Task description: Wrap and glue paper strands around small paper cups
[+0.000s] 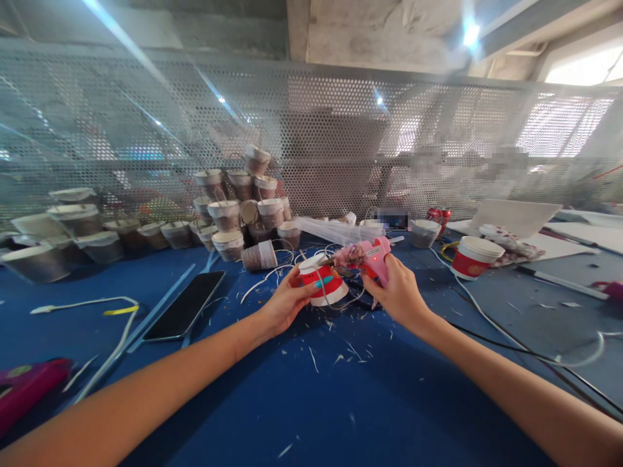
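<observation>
Paper cup is clamped in left grip | glue gun in right grip | cup judged light, crushable; best rim-held

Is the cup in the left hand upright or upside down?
Upside down: the held cup has its wider end below, its narrower end above.

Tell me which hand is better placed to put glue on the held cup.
The right hand, most likely: it grips the glue gun, whose tip points at the cup. The left hand is occupied holding that cup.
</observation>
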Demonstrator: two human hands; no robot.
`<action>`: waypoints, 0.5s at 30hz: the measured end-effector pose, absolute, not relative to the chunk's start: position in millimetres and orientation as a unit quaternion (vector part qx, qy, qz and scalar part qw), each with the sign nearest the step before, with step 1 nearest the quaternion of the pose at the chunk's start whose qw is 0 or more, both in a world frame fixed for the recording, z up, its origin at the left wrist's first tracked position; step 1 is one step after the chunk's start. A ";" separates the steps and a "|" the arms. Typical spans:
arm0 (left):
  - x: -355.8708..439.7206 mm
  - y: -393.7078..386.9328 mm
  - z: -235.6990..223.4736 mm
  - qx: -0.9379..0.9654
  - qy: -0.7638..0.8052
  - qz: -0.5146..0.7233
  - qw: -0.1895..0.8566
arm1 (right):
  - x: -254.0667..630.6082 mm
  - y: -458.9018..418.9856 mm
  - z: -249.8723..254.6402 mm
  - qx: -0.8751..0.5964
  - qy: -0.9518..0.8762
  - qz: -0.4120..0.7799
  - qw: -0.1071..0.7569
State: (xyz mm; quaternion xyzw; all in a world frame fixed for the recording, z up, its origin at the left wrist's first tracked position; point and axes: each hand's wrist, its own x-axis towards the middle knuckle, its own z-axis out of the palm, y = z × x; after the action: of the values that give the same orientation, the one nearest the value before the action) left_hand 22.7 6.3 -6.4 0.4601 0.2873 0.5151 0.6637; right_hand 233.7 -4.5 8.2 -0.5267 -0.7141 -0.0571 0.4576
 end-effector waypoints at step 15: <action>22.5 6.5 -7.5 0.465 0.289 0.514 0.660 | 235.0 -4.1 6.9 -0.520 -0.713 -0.063 0.466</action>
State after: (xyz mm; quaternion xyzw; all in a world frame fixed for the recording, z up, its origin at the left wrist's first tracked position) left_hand 22.5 6.5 -7.5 0.4654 0.2891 0.5142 0.6598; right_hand 235.0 -4.1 6.9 -0.5198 -0.7132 -0.0625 0.4662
